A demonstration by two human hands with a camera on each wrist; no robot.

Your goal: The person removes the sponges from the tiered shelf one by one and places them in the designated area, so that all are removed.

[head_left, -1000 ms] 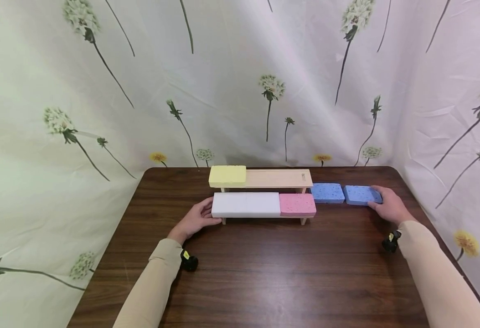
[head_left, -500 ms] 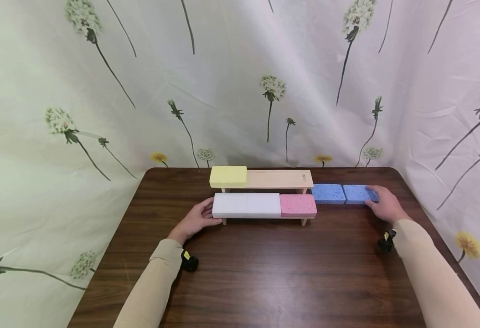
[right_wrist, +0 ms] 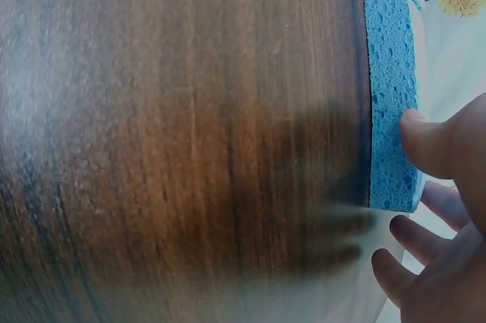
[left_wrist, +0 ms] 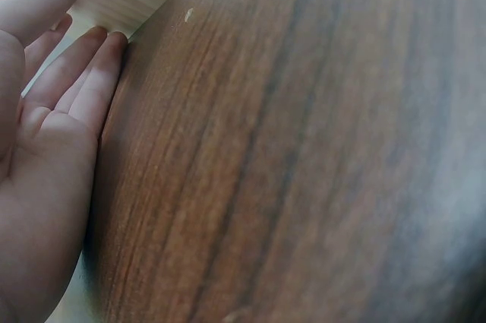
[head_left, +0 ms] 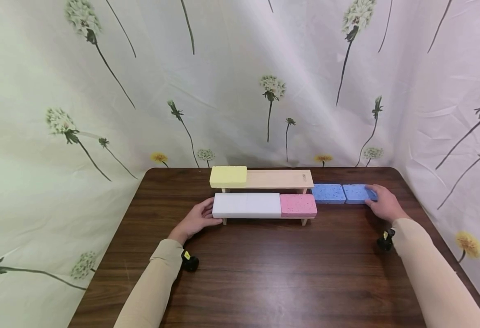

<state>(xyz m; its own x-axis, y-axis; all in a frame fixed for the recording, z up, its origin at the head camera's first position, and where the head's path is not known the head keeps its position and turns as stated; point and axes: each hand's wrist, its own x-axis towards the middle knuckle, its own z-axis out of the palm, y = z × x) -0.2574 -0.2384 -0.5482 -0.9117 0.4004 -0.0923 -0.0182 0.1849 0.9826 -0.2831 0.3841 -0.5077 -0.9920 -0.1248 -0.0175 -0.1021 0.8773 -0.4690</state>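
My left hand (head_left: 196, 219) rests at the left end of the front wooden riser (head_left: 304, 221), fingers fairly straight. In the left wrist view its fingertips reach the wooden leg (left_wrist: 125, 0). A white sponge block (head_left: 245, 205) and a pink sponge (head_left: 298, 205) lie along the top of this riser. To the right, two blue sponges lie end to end on the table. My right hand (head_left: 385, 204) pinches the right end of the outer blue sponge (head_left: 358, 194), thumb on its near face and the other fingers partly hidden. The inner blue sponge (head_left: 327, 193) is close against the rear riser.
Behind the front riser stands a second wooden riser (head_left: 278, 178), with a yellow sponge (head_left: 228, 176) on its left end. All of this stands on a dark wood table (head_left: 272, 273). A white curtain (head_left: 231, 91) with dandelion prints hangs behind.
My right hand has pushed the outer blue sponge a little left, and the gap to the inner blue sponge has closed. My left hand has stayed at the riser's end.
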